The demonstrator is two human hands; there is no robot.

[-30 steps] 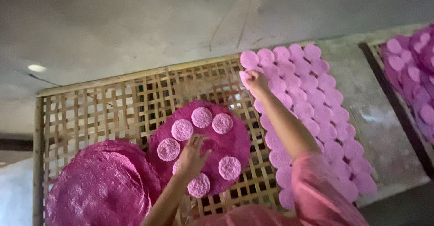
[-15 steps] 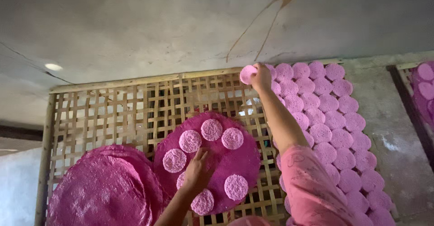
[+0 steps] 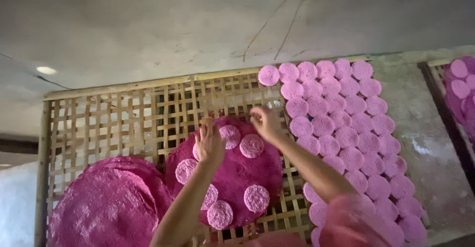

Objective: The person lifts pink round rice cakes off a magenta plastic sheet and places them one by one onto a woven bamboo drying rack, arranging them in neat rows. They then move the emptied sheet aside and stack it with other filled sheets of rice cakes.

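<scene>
Your left hand [image 3: 210,145] lies open on a pale pink disc [image 3: 197,150] on the round magenta tray [image 3: 232,178]. Your right hand [image 3: 265,122] hovers open above it, over the bamboo lattice rack [image 3: 123,123], beside the rows of pink discs [image 3: 341,128].

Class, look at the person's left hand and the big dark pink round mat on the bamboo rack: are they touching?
Touching. The head view shows the left hand lying flat on the dark pink round mat, partly over a pale pink disc, with no gap visible.

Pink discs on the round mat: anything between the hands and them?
Nothing visible. Left hand lies on one disc on the dark pink mat; right hand hovers by another, no object between.
</scene>
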